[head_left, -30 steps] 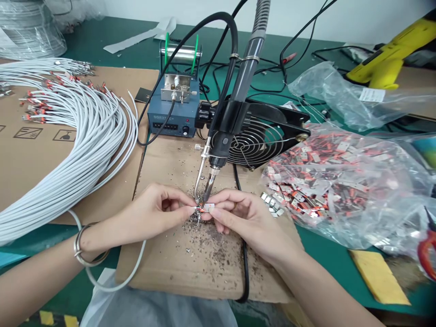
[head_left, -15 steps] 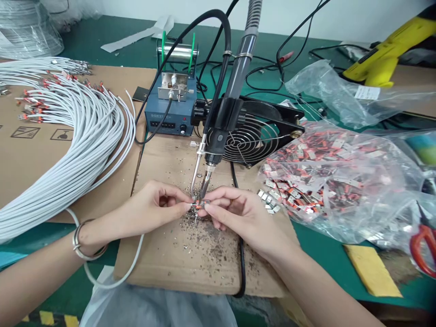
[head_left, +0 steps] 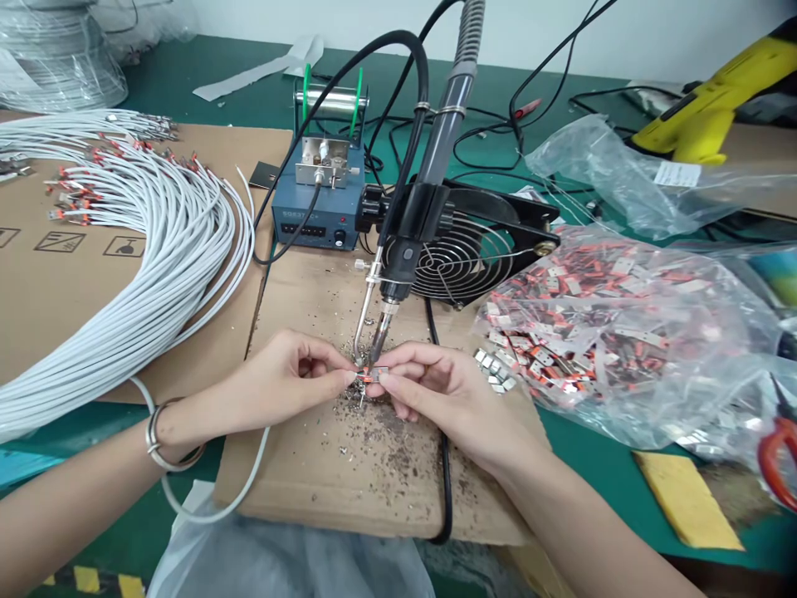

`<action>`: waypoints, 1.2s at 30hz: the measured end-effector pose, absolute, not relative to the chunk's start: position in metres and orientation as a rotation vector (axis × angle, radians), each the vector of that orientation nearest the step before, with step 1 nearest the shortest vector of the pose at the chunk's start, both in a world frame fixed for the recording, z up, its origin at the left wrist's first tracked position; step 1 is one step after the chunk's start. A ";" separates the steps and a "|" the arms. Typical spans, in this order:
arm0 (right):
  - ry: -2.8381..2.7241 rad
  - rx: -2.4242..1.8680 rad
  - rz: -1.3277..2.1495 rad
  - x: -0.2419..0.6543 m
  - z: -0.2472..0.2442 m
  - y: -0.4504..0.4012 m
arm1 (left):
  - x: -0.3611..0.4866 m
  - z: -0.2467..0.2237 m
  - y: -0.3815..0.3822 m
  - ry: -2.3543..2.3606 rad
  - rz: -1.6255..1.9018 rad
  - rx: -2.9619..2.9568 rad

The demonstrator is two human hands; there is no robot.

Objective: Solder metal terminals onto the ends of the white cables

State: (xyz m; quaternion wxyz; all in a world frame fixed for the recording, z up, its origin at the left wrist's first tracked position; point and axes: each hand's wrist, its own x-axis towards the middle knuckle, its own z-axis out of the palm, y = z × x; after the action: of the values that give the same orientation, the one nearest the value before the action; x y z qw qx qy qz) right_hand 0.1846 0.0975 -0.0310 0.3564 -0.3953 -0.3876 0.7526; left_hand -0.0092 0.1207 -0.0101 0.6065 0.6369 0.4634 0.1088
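Note:
My left hand [head_left: 299, 378] pinches the end of a white cable [head_left: 249, 490], which loops down below the wrist. Between finger and thumb, my right hand [head_left: 436, 382] holds a small orange and silver connector [head_left: 375, 375]. The cable end and the connector meet under the tip of a soldering iron [head_left: 379, 332] clamped at a slant. Beside that tip a thin metal feed tube [head_left: 362, 320] points down at the same spot. Whether the tip touches the connector is too small to tell. Solder crumbs lie on the cardboard [head_left: 311, 473] below.
Many white cables [head_left: 162, 274] lie bundled at the left. Behind my hands stand a blue solder feeder [head_left: 315, 212] and a black fan [head_left: 461, 257]. To the right are a bag of connectors [head_left: 598, 316], loose metal shells [head_left: 494, 370], a yellow sponge [head_left: 688, 500] and red-handled scissors [head_left: 778, 461].
The whole view has shifted slightly, so things appear a little farther right. The connector's silver part shows more clearly between my fingers. Both hands keep their pinches.

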 end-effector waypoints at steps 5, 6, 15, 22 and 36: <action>-1.039 -1.058 1.925 0.186 -0.031 0.097 | -0.008 -0.008 0.120 1.062 0.264 1.468; -1.047 -1.054 1.920 0.186 -0.030 0.097 | -0.008 -0.008 0.120 1.061 0.263 1.469; -1.053 -1.029 1.915 0.187 -0.032 0.098 | -0.008 -0.006 0.120 1.048 0.266 1.468; -1.057 -1.064 1.873 0.184 -0.030 0.096 | -0.007 -0.009 0.121 1.093 0.236 1.518; -1.120 -1.121 1.845 0.183 -0.028 0.095 | -0.008 -0.009 0.118 1.077 0.254 1.556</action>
State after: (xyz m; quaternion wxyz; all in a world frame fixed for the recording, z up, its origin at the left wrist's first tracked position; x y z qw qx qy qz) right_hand 0.1834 0.0952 -0.0282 0.3472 -0.4323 -0.4318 0.7114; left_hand -0.0083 0.1181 -0.0085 0.5778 0.6651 0.4605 0.1084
